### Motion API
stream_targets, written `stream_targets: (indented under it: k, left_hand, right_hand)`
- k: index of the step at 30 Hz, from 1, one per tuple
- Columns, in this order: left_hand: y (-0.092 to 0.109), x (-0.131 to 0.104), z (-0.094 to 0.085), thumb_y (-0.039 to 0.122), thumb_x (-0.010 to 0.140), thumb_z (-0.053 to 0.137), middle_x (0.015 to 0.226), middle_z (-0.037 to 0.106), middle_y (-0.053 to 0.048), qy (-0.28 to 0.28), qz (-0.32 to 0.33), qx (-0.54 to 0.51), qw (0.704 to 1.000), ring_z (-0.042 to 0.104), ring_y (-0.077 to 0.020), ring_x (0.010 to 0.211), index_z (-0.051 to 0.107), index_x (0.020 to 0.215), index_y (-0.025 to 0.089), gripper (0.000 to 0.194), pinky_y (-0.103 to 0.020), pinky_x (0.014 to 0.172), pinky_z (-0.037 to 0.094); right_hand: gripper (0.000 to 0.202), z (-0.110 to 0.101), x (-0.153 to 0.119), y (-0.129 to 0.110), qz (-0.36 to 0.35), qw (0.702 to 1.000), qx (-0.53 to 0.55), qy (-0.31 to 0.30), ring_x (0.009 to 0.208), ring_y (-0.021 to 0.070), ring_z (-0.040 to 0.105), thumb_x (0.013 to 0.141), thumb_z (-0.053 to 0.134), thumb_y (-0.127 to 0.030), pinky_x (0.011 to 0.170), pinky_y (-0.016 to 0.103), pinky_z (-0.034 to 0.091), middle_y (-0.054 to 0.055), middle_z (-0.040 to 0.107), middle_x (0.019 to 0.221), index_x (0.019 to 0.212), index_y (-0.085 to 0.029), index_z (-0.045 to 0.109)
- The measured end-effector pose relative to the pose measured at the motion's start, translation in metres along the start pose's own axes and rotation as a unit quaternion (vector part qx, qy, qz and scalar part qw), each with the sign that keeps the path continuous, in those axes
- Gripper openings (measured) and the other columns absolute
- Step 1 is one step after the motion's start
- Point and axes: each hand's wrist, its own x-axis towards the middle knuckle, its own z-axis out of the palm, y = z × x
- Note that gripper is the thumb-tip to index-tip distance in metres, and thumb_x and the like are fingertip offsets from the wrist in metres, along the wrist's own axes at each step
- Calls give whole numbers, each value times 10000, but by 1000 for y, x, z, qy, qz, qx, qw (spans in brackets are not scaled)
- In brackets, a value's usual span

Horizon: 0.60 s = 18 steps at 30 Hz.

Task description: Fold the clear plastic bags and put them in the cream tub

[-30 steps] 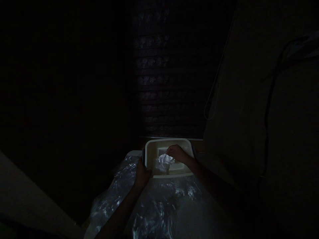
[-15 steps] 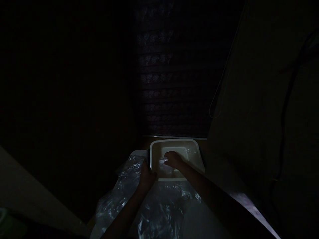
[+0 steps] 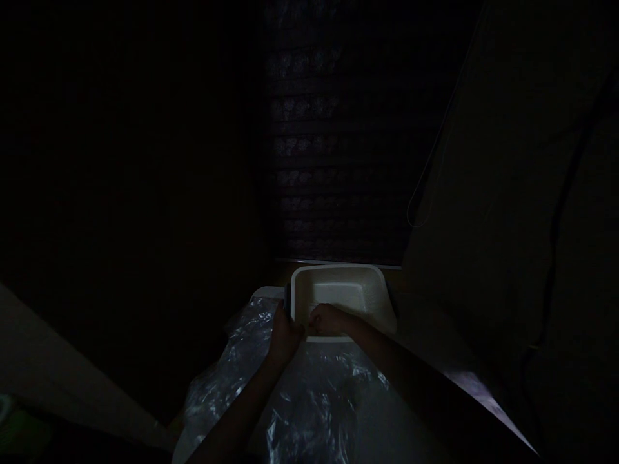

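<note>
A white, rounded-corner plastic tub stands tilted towards me in the dim light. My left hand is closed round its near left edge, beside a dark grip on that side, thumb over the rim. Inside the tub, my right hand is low near the front wall with its fingers curled together. What those fingers hold, if anything, is hidden by the hand and the dark. Crinkled clear plastic sheeting lies under and in front of the tub.
A dark patterned blind hangs behind the tub, with a looped cord at its right. A dark cable runs down the right wall. A pale slanting surface is at lower left.
My right hand has moved down and nearer the tub's front left corner. The pale, shiny piece at its fingertips no longer shows clearly. My left hand keeps its hold.
</note>
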Motion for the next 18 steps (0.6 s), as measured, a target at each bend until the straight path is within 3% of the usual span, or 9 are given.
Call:
stream_targets:
  k: [5,9,13,18]
  left_hand:
    - [6,1,-2,74,521,446,950,473,-99,-16,45,28,998,452,-200,900,342,1017,71,507,-313,774,361]
    - [2,5,-2,89,530,457,985,443,-121,-13,52,101,993,416,-215,941,333,1036,55,521,-326,798,338]
    - [2,14,-3,133,583,463,969,436,-108,-22,61,209,976,425,-205,920,331,1064,84,501,-324,781,348]
    - [8,38,-3,178,639,457,929,464,-101,-59,80,328,940,459,-170,861,390,1026,76,407,-263,762,358]
  right_hand:
    - [215,5,4,2,-4,1000,-1,-18,554,90,530,600,439,-87,471,150,342,-14,624,623,675,-148,630]
    - [214,-2,5,1,0,1000,-19,2,619,99,544,606,445,-105,520,156,358,-6,630,693,708,-160,625]
    - [234,-23,-4,2,25,996,-58,62,738,120,542,644,417,-147,610,182,364,14,620,811,775,-188,607]
    - [277,-56,-38,4,66,980,-120,144,815,146,525,687,370,-183,686,230,348,44,600,881,884,-196,564]
